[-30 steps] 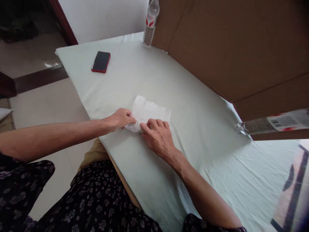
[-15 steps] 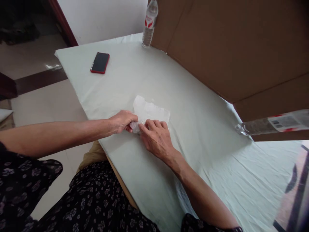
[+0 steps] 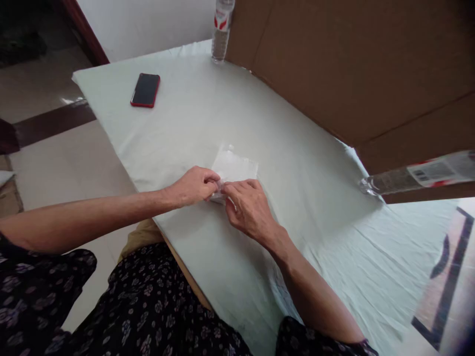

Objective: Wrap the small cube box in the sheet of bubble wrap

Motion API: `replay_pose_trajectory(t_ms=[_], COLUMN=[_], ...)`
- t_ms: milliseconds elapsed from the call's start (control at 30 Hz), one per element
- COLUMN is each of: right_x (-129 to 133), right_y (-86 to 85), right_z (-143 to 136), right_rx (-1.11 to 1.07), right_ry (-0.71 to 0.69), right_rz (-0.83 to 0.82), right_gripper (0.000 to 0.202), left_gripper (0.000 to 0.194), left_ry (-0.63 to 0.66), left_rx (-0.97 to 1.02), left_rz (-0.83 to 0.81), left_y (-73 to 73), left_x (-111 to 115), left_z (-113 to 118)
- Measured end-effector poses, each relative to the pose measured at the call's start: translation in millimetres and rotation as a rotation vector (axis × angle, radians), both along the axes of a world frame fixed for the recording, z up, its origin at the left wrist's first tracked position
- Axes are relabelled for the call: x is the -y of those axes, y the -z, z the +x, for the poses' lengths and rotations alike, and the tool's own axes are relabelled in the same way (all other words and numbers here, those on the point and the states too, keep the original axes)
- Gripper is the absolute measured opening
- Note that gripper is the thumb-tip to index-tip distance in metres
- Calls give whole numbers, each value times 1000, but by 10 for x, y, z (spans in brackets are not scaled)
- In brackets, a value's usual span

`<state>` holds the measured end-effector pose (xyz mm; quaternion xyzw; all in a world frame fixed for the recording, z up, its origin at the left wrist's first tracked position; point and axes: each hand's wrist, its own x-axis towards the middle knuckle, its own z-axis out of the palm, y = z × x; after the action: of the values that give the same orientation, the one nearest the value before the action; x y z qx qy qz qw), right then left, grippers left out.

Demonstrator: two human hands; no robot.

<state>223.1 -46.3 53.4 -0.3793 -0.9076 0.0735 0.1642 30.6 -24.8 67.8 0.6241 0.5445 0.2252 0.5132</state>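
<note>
A white, partly see-through sheet or packet (image 3: pixel 236 166) lies on the pale green cloth in front of me, its near edge between my hands. My left hand (image 3: pixel 196 186) pinches the near left corner between thumb and fingers. Close beside it, my right hand (image 3: pixel 247 205) has its fingers bent over the near edge, thumb tucked below, gripping it. The fingertips of both hands almost meet. What lies under the fingers is partly hidden.
A red-edged phone (image 3: pixel 145 90) lies at the far left of the cloth-covered table (image 3: pixel 178 113). One bottle (image 3: pixel 221 34) stands upright at the back. Another bottle (image 3: pixel 426 173) leans at the right beside a large cardboard panel (image 3: pixel 334 64).
My left hand has moved right, closer to my right hand. The sheet's ragged upper left part is no longer spread out, and the sheet looks smaller. The view has shifted slightly.
</note>
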Motion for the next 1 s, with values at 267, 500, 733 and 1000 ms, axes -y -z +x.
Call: replay_pose_trajectory(t_ms=[267,500,733,1000], right_x=[266,357,180,127], right_y=[64,289,447,340], right_z=[525,504,305,87], right_rx=[-337,-360,-579,-681], right_ry=[574,745,700,708], right_rz=[-185,-615,-575,-486], right_gripper=[28,94,97,80], left_gripper=[21,22,20,19], left_ry=[270,261,244,322], left_rx=[-552,-454,-480,-614], left_rz=[659,829,822,884], left_y=[179,353,321,266], left_x=[80,179,234,179], left_z=[-1,-13,-7,2])
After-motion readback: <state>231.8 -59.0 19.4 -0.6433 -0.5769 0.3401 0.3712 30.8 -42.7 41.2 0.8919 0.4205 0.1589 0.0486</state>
